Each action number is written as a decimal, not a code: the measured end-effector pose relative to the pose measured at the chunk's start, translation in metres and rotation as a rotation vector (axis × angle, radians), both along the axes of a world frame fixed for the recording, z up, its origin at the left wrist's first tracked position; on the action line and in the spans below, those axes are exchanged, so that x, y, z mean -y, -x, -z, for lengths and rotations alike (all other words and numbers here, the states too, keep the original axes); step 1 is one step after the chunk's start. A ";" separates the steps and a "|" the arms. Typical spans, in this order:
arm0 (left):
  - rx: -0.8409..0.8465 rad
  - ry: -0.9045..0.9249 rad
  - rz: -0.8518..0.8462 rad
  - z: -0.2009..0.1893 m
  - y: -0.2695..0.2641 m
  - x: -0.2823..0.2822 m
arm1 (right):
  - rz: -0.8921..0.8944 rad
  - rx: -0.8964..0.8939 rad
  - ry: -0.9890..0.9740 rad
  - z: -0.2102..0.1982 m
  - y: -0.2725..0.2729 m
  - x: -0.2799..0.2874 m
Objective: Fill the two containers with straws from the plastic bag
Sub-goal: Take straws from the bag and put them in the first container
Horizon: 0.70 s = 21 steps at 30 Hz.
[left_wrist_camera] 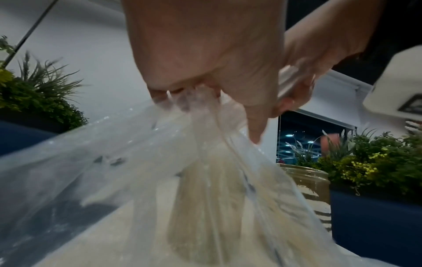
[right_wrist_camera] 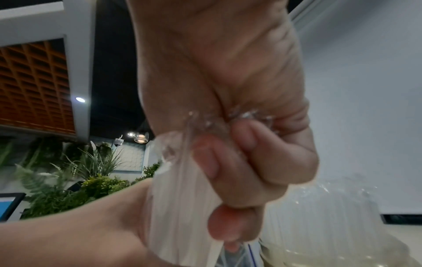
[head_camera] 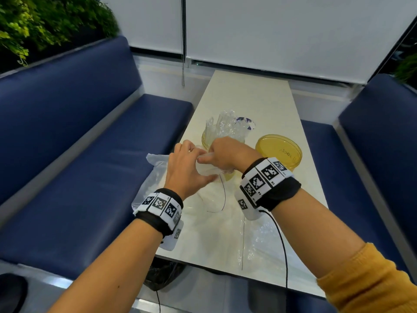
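Observation:
Two yellowish clear containers stand on the white table (head_camera: 259,98). The left container (head_camera: 206,141) has wrapped clear straws (head_camera: 225,123) sticking up from it. The right container (head_camera: 278,152) shows no straws. My left hand (head_camera: 194,154) pinches the mouth of the plastic bag (head_camera: 155,175), which trails toward the table's left edge; the left wrist view shows the bag (left_wrist_camera: 137,162) hanging from the left hand (left_wrist_camera: 205,86). My right hand (head_camera: 216,154) grips a bundle of white straws (right_wrist_camera: 182,198) at the bag's mouth, with the right hand (right_wrist_camera: 239,171) curled round it.
Blue padded benches (head_camera: 90,154) run along both sides of the narrow table. Crumpled clear plastic (head_camera: 259,240) and a black cable (head_camera: 282,245) lie near the front right edge. Green plants (head_camera: 45,23) stand behind the left bench.

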<state>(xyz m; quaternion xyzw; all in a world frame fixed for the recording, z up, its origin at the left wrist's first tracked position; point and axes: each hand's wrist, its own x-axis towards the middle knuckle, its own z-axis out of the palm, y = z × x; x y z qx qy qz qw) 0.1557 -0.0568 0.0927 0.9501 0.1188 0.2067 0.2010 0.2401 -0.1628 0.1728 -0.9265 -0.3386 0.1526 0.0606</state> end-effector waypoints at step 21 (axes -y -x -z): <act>0.149 0.529 -0.006 -0.024 -0.018 -0.008 | 0.001 0.198 -0.995 0.024 0.011 -0.024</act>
